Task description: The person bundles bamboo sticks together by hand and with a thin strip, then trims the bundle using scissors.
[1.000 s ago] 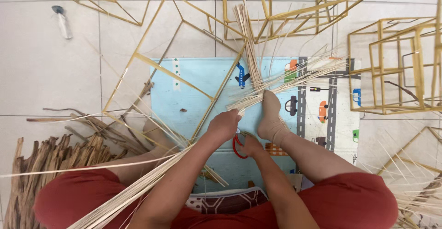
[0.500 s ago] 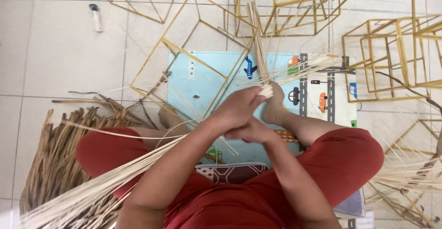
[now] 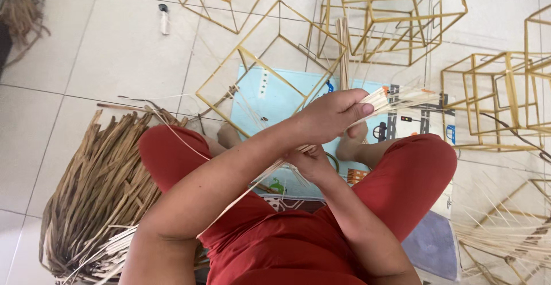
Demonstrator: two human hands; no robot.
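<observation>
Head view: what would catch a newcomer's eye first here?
The left hand grips a bundle of pale strips at the centre, with the right hand just beneath it. Yellow frames stand on the tiled floor above, and a heap of brown strips lies at left.

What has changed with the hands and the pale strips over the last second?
The left hand moved from low beside the foot up over the bundle of pale strips, gripping it near its ends. The right hand stayed beneath, holding the strips. The frames on the floor lie unmoved.

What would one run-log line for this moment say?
left hand: grips strips | right hand: holds strips lower | frames on floor | mat underneath
</observation>
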